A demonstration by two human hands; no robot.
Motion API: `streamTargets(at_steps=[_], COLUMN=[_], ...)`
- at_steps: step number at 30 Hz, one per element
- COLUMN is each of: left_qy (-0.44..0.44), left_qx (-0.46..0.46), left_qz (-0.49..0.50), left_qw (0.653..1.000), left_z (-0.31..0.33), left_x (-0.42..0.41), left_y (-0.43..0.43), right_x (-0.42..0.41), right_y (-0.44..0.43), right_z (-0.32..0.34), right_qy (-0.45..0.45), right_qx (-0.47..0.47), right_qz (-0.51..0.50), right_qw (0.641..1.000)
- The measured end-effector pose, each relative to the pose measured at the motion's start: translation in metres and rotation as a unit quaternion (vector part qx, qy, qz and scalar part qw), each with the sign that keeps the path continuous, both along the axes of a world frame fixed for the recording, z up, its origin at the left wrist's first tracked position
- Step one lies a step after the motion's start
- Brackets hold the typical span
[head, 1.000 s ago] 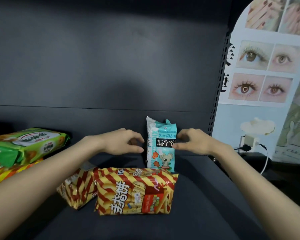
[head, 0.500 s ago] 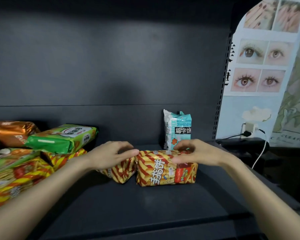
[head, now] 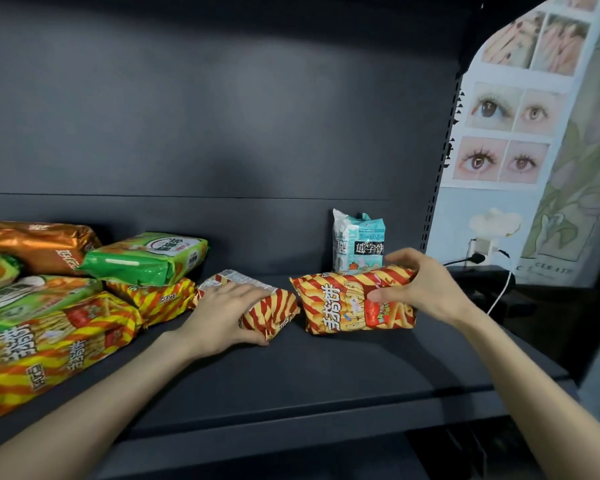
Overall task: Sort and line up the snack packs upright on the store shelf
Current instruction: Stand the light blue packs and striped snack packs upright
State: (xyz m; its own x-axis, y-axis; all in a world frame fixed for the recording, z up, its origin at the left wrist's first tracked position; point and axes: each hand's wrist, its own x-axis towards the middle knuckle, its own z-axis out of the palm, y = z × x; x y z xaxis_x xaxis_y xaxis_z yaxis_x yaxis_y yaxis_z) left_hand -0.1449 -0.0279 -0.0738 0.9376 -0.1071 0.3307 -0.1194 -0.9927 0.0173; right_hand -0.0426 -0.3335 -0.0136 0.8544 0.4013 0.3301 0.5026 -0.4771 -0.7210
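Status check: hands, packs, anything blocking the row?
Left hand on a lying striped pack. Right hand grips the striped pack before the upright blue pack. Nothing blocking.

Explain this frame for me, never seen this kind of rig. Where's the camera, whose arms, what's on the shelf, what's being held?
No robot here: a person wears a wide-angle camera on the head, looking forward and down at two bare arms. The surface is a dark store shelf. The left hand lies on a small striped pack lying flat. The right hand grips a larger striped pack by its right end. Behind that stands one blue pack, upright against the back panel. At left is an unsorted heap of packs, green, orange and striped, all lying down. Beyond the shelf's right side: a poster of eyes and a plugged-in charger.
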Motion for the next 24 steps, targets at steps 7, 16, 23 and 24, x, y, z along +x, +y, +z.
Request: streamTargets(at_steps=[7,16,23,24], left_qy=[-0.102,-0.151,-0.175,-0.185], left_qx=[0.044,-0.356,-0.602,-0.618], left_qz=[-0.065,-0.059,0.025,0.039], left_qw=[0.992,0.92,0.778,0.763], left_z=[0.0,0.044,0.04,0.033], left_x=[-0.001,0.0,0.023,0.024], left_y=[0.004,-0.024,-0.046,-0.047], right_x=[0.004,0.012,0.021,0.026], right_y=[0.014,0.043,0.069,0.072], right_z=[0.012,0.029,0.004,0.0], right_qy=[-0.046,-0.16,-0.079,-0.081], right_qx=[0.09,0.05,0.14,0.136], right_qz=[-0.021,-0.039,0.074,0.085], right_qw=[0.995,0.985,0.984,0.984])
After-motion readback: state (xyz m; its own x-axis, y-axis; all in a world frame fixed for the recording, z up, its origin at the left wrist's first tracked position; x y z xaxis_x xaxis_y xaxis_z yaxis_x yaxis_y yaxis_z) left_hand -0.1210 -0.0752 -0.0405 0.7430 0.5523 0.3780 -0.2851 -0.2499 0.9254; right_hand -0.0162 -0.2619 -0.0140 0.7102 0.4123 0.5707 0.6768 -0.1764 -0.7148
